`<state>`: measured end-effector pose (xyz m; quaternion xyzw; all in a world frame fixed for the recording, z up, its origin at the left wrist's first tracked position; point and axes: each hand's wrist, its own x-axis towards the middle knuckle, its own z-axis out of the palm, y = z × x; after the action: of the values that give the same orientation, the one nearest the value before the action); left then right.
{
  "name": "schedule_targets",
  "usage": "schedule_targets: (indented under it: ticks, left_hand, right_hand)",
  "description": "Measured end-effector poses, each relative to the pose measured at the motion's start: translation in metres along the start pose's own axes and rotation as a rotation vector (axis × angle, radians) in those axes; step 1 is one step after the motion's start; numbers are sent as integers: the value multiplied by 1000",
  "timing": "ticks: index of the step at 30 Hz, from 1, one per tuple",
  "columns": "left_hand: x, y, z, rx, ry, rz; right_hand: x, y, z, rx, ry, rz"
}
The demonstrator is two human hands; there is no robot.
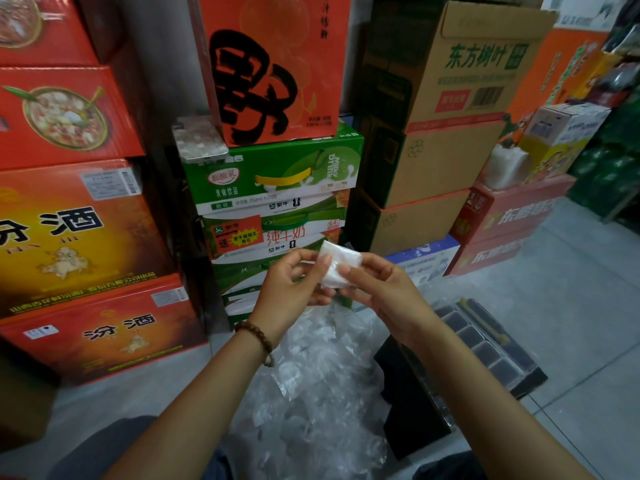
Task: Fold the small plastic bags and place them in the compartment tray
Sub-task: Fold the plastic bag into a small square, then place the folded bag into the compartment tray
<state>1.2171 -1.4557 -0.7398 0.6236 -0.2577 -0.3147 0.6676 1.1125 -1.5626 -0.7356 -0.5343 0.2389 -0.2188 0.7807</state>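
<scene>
Now in hand: a small plastic bag, cloudy white, partly folded into a thick little packet. It is held up in the air between both hands, in front of stacked cartons.
Grip, left: the left hand pinches the bag's left edge between thumb and fingertips. A bead bracelet sits on that wrist.
Grip, right: the right hand pinches the bag's lower right edge between thumb and curled fingers.
Step, as judged: folding is under way. The packet looks compact but not yet flat or tidy.
Waiting: a pile of bags, loose, clear and crumpled, lies on the floor directly below the hands and near the person's knees. It looks large, so most of the folding is probably yet to do.
Destination: the tray, clear with a row of compartments, lies low to the right on top of a black box, well apart from the held bag.
Tray contents: the compartments look dark. No folded bags show in them, though clear plastic over black would be hard to make out.
On the tray: a pale yellow strip lies along its far side; what it is cannot be told.
Progress, as judged: early. One bag is mid-fold, none is visibly stowed, and the placing step is not yet done.
Around: red, green and brown cartons stand stacked on a grey tiled floor.
</scene>
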Motion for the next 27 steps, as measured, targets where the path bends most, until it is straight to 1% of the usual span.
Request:
schedule_targets:
  ticks: [7,9,12,15,17,22,27]
  left_hand:
    - [1,0,1,-148,49,-87]
    - [1,1,2,-232,36,-124]
    - [1,6,7,-395,6,-170]
    - [1,11,13,-502,-27,-223]
    - [3,11,17,-518,-38,-234]
    - [8,9,24,-414,-21,-213]
    - [13,6,38,-553,-93,-285]
  right_hand:
    - [3,2,0,76,28,28]
    - [2,2,0,104,21,39]
    - [2,1,0,217,6,79]
    - [1,-1,-1,315,-13,126]
    - [1,-2,-3,360,-8,147]
    - [2,-7,-16,285,62,93]
    - [-1,-12,-34,358,39,118]
